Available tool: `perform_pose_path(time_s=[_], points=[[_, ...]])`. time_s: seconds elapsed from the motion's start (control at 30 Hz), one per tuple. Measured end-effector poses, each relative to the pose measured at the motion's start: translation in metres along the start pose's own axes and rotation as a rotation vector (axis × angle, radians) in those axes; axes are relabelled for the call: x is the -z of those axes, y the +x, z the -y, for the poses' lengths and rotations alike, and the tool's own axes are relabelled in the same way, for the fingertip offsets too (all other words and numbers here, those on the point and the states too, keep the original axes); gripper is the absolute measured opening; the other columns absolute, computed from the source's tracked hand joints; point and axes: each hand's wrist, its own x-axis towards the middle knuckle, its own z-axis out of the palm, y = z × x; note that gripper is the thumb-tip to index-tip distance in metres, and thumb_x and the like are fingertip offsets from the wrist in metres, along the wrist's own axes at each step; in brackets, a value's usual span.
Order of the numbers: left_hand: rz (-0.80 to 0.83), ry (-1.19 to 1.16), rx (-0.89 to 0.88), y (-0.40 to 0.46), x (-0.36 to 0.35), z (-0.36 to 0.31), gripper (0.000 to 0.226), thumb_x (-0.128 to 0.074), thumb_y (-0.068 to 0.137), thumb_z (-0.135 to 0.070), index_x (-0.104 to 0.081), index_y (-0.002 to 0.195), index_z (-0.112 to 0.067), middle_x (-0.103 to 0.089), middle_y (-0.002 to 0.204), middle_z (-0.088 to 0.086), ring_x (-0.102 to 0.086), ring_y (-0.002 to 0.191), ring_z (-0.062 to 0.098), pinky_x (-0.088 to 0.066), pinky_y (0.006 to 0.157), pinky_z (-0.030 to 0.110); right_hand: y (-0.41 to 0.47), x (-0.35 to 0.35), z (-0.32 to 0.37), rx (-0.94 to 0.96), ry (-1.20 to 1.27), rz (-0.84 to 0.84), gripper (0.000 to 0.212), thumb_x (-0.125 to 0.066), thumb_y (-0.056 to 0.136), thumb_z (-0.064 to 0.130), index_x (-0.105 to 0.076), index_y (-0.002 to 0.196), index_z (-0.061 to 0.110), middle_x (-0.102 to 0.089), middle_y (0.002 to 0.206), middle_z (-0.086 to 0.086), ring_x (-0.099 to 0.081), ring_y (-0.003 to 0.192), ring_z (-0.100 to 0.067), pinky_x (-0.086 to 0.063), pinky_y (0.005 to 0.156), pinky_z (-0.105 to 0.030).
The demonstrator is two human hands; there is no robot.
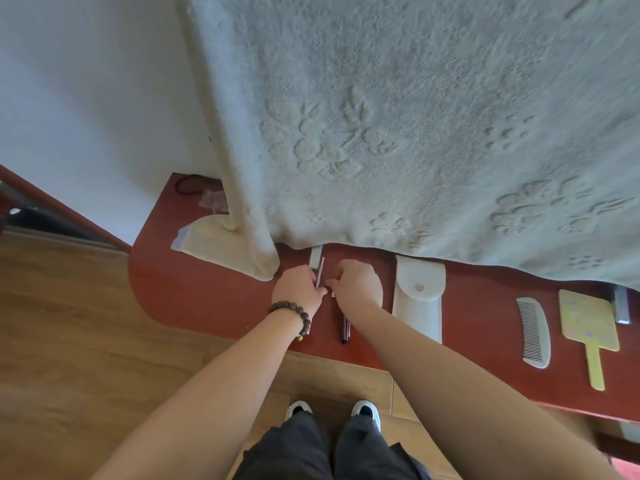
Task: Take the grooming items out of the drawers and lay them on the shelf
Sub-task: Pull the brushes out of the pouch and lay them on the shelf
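A red-brown shelf [194, 299] runs across the view, above a wooden floor, with a pale embossed blanket [415, 116] hanging over its back edge. Every place below is given from the white pouch [418, 303], which lies flat near the shelf's middle. Just left of the pouch, two hands meet over the shelf. The left hand [298, 289] (a bead bracelet [291, 315] on its wrist) has its fingers curled around a thin stick-like item [320, 271] whose tip points toward the blanket. The right hand [356, 284] is curled too, fingertips touching the left hand's; whether it grips anything cannot be told. Below the hands, one dark pen-like item [345, 330] lies on the shelf. Right of the pouch lie one white comb [535, 332], then one yellow hand mirror [588, 327], then one grey block [621, 304] at the blanket's edge. Far left of the pouch, one cream cloth [207, 242] lies flat.
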Motion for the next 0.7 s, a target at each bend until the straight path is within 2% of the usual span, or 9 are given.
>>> perform_pose_path(time_s=[0.17,0.3,0.53,0.63,0.7], points=[[-0.016,-0.012,0.000,-0.002,-0.004,0.003,0.022,-0.070,0.084,-0.032,-0.063,0.092,-0.013,-0.069,0.093,0.003,-0.064,0.091,0.021,-0.048,0.076,0.029,-0.002,-0.003,0.000,0.040,-0.114,-0.024,0.016,-0.063,0.084,0.024,-0.060,0.082,0.008,-0.066,0.079,-0.007,-0.061,0.073,-0.026,-0.044,0.058,-0.032],[-0.024,-0.005,-0.002,-0.005,-0.003,-0.001,0.024,-0.069,0.085,-0.031,-0.062,0.096,-0.011,-0.069,0.094,0.005,-0.064,0.093,0.022,-0.046,0.075,0.029,-0.001,-0.001,0.001,0.050,-0.139,-0.019,0.016,-0.063,0.084,0.026,-0.064,0.086,0.010,-0.066,0.083,-0.006,-0.062,0.076,-0.025,-0.048,0.063,-0.033],[-0.017,-0.013,-0.007,-0.005,-0.003,-0.001,0.025,-0.068,0.086,-0.032,-0.062,0.101,-0.013,-0.069,0.098,0.003,-0.064,0.095,0.021,-0.049,0.078,0.030,-0.009,0.013,-0.018,0.088,0.066,-0.078,0.018,-0.069,0.081,0.032,-0.070,0.092,0.018,-0.069,0.087,0.003,-0.063,0.079,-0.017,-0.050,0.068,-0.029],[-0.033,-0.042,0.003,-0.007,-0.002,0.002,0.026,-0.068,0.086,-0.033,-0.062,0.101,-0.013,-0.069,0.097,0.002,-0.064,0.093,0.020,-0.051,0.078,0.030,-0.010,0.022,-0.031,0.042,0.158,-0.140,0.017,-0.067,0.083,0.033,-0.066,0.091,0.018,-0.069,0.088,0.002,-0.066,0.074,-0.020,-0.054,0.069,-0.033],[-0.047,-0.069,0.002,-0.010,-0.001,0.005,0.027,-0.068,0.086,-0.033,-0.062,0.105,-0.014,-0.069,0.098,0.002,-0.064,0.094,0.020,-0.052,0.080,0.032,-0.010,0.024,-0.037,-0.006,0.144,-0.123,0.022,-0.068,0.083,0.037,-0.061,0.091,0.018,-0.066,0.087,0.000,-0.066,0.077,-0.022,-0.053,0.068,-0.033]])
